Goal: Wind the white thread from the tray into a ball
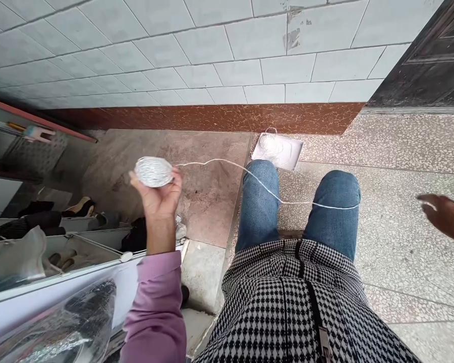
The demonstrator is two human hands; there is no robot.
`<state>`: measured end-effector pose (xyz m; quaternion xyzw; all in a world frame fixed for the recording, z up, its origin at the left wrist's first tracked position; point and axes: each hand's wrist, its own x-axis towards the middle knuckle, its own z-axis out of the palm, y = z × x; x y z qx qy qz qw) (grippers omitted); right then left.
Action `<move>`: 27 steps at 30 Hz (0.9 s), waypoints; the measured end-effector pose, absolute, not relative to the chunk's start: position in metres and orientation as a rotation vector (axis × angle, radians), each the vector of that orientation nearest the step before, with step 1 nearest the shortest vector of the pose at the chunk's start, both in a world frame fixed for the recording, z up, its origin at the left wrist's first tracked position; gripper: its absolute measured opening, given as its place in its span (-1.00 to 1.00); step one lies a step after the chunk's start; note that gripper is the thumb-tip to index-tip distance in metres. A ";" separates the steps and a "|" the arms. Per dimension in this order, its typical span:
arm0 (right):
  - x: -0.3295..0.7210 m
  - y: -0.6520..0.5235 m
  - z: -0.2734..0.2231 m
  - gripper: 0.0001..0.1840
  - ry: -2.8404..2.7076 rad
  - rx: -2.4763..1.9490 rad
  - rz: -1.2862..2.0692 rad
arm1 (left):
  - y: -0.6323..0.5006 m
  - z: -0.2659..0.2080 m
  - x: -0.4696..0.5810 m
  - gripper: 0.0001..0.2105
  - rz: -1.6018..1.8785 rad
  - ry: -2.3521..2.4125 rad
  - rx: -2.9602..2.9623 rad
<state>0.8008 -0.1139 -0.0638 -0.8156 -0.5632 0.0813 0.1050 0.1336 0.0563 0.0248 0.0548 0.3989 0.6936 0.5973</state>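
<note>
My left hand (pixel 157 196) is raised at the left, its fingers closed around the sides of a ball of white string (pixel 153 172). From the ball a loose strand of white string (pixel 263 185) runs to the right across both knees and drops out of sight at the edge of the right knee. Apart from it, at the far right, is my right hand (pixel 444 214), a little blurred, with fingers apart and nothing visible in them. On the floor past my knees, a shallow white box (pixel 292 151) holds a loose heap of white string (pixel 271 145).
A tiled wall (pixel 208 55) with a brown base strip (pixel 166 116) rises ahead. At the left stands a shelf rack (pixel 94 247) with shoes and plastic bags. My legs in jeans (pixel 259 217) are in the middle. A dark door (pixel 439 60) is at upper right.
</note>
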 end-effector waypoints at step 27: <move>0.481 -0.091 -0.045 -0.61 -2.074 -1.128 0.914 | -0.019 -0.033 0.319 -0.48 1.107 1.154 0.649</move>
